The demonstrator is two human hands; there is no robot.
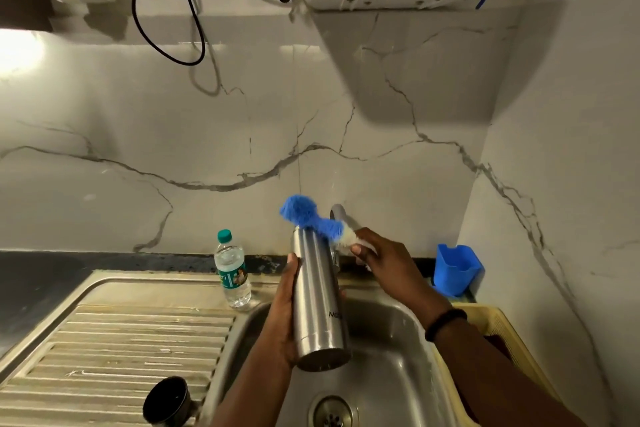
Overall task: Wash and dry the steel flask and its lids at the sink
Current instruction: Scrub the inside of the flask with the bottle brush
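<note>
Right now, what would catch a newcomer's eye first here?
The steel flask, held in the left hand over the sink. The right hand holds a bright blue bottle brush at its mouth. A water bottle stands at the sink's back edge.

1. A plastic water bottle (232,271) with a green cap stands upright on the back edge of the sink's draining board (114,347).
2. A blue plastic holder (456,269) sits in the back right corner of the counter.
3. A yellow basket (498,326) lies along the sink's right edge.
4. Black cables (166,24) hang down the marble wall.
</note>
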